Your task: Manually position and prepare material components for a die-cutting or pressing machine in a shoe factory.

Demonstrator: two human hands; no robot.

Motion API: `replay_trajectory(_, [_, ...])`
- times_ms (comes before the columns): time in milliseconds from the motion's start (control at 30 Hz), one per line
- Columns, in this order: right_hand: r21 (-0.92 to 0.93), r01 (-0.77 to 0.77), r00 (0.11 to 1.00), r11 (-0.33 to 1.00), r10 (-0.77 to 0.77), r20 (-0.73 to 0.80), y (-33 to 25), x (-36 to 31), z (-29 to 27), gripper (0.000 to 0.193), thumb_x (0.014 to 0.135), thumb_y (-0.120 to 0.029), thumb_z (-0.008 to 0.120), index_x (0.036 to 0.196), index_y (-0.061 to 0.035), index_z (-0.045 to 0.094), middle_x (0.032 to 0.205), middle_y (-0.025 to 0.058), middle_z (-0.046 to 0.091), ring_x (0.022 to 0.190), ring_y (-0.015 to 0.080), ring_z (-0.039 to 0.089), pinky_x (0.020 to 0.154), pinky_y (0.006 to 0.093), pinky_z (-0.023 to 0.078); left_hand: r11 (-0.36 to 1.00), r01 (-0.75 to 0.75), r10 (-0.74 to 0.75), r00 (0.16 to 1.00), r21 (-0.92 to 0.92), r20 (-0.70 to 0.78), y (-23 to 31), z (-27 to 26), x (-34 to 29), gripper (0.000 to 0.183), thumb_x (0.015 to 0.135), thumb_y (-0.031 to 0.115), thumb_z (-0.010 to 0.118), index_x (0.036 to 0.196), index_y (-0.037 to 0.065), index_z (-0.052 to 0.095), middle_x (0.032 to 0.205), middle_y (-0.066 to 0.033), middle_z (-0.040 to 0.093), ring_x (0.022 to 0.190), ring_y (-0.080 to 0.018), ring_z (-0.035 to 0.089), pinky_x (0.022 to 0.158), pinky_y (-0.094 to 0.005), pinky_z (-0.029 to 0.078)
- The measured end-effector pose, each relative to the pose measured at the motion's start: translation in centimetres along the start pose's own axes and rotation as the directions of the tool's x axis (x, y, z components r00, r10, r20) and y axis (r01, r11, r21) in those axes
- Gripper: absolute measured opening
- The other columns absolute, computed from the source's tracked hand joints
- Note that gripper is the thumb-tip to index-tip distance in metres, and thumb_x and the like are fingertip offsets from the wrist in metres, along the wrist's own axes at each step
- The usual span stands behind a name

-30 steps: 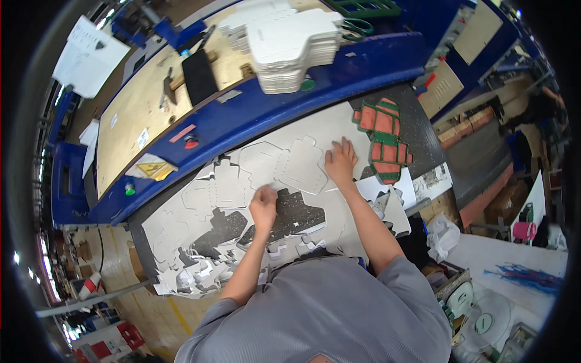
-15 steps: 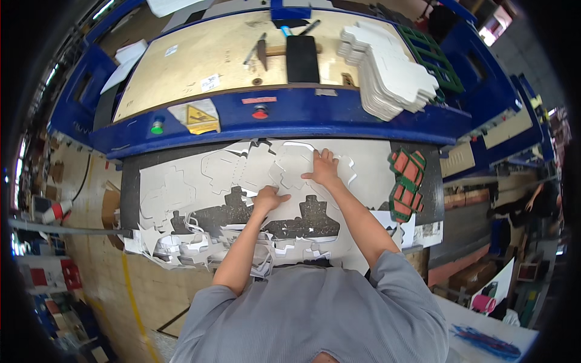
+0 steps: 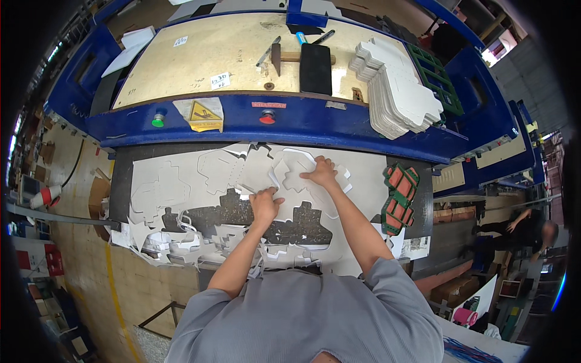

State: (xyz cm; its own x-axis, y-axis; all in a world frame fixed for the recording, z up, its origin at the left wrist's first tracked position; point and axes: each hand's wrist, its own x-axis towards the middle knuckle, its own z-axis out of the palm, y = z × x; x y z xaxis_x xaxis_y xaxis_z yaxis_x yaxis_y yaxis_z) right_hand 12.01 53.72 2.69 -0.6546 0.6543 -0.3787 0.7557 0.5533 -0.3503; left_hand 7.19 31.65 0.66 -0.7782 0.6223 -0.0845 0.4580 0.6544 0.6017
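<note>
A large light-grey cardboard sheet (image 3: 239, 171) with die-cut outlines lies on a dark board (image 3: 123, 181). My right hand (image 3: 322, 172) rests on a cut shape in it, fingers spread near the shape's top edge, thumb out to the left. This cut cardboard piece (image 3: 298, 175) has its left edge raised from the sheet. At the sheet's near side my left hand (image 3: 264, 206) lies beside a cut-away opening, fingers apart; its fingertips touch the cardboard just left of the piece. Dark board shows through the openings on either side of my left wrist.
Torn cardboard scraps (image 3: 181, 242) heap along the near edge. A green-and-red cutting die (image 3: 399, 196) lies at right. On the machine's wooden top are a hammer (image 3: 276, 58), a black pad (image 3: 316, 69) and stacked cut cardboard (image 3: 399, 91). A co-worker (image 3: 520, 227) is far right.
The cut piece has lifted along its left side, leaving a wider gap. My left hand's fingers have stretched forward toward that gap. The right hand stays on the piece.
</note>
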Motion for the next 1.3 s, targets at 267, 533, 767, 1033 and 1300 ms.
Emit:
replay_trajectory(267, [0.053,-0.178,0.984,0.983,0.177,0.027,-0.1,1.9,0.1,0.08,0.059,-0.043,0.081,0.121,-0.0013,0.052,0.122,0.0187,0.048,0.12,0.0334,0.039,0.098,0.048,0.028,0.992,0.059,-0.067,0.995,0.109,0.073,2.1,-1.0,1.8,0.043,0.072,0.026,0.075,0.106,0.003,0.06,0.103,-0.0178,0.064,0.1,-0.0311,0.059,0.088,-0.0422,0.033])
replay_trajectory(533, [0.014,-0.069,0.984,0.997,0.071,-0.162,-0.1,0.5,0.8,0.08,0.062,-0.043,0.078,0.123,0.0004,0.049,0.123,0.0169,0.047,0.12,0.031,0.041,0.098,0.048,0.029,0.978,0.03,-0.032,0.999,-0.205,-0.007,1.0,0.6,9.9,0.056,0.07,0.021,0.075,0.116,-0.002,0.055,0.098,-0.0211,0.065,0.093,-0.035,0.063,0.083,-0.0401,0.05])
replay_trajectory(767, [0.121,-0.229,0.971,0.966,0.236,-0.043,-0.2,1.9,0.3,0.094,0.059,-0.049,0.079,0.128,0.0042,0.045,0.13,0.0178,0.046,0.124,0.0339,0.04,0.103,0.0515,0.026,0.991,0.087,-0.096,0.991,0.101,0.09,3.2,0.9,11.0,0.071,0.065,0.028,0.081,0.125,0.008,0.049,0.121,-0.0184,0.052,0.11,-0.0341,0.054,0.092,-0.0462,0.042])
replay_trajectory(1033, [0.488,0.289,0.954,0.824,-0.202,-0.224,3.4,-3.2,-3.6,0.041,0.075,-0.027,0.075,0.105,-0.007,0.056,0.104,0.0105,0.064,0.1,0.0247,0.06,0.092,0.0402,0.039,0.755,0.045,0.15,0.959,-0.654,0.24,2.9,-3.8,9.1,0.091,0.061,0.028,0.086,0.135,0.007,0.036,0.122,-0.0189,0.052,0.117,-0.0333,0.048,0.1,-0.0457,0.037])
replay_trajectory(1300, [0.456,0.295,0.954,0.84,-0.227,-0.197,4.0,-8.4,-8.1,0.018,0.083,-0.02,0.066,0.087,-0.0038,0.059,0.073,0.009,0.061,0.073,0.0232,0.05,0.08,0.0421,0.039,0.708,0.247,0.147,0.865,-0.662,0.48,4.4,-6.2,3.9,0.048,0.072,0.015,0.08,0.111,-0.002,0.06,0.101,-0.0122,0.067,0.092,-0.0167,0.063,0.083,-0.03,0.049])
